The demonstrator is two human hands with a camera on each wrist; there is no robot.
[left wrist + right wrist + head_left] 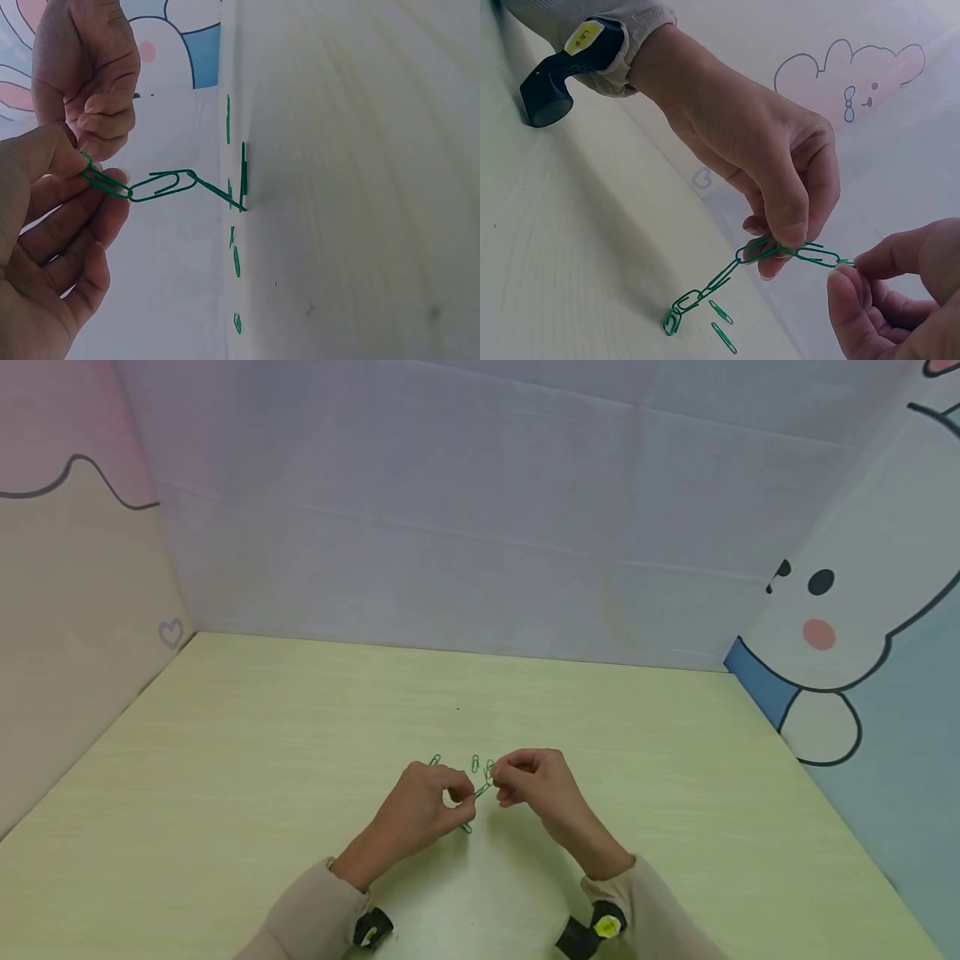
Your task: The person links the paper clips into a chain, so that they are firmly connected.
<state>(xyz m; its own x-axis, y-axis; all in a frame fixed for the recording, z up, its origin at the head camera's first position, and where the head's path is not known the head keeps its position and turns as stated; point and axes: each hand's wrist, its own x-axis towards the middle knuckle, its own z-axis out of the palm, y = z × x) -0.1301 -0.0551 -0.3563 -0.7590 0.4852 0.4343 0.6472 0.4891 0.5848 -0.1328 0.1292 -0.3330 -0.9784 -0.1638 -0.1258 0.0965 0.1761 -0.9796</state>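
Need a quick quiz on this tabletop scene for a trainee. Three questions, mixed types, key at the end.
1. Multiple choice. What hangs down from the left hand?
A) a string of beads
B) a chain of green paper clips
C) a rubber band

2. True or false: the right hand is also pinching a green clip.

3. Fill in the blank: in the head view, the loose clips lie on the ____.

Key:
1. B
2. True
3. table
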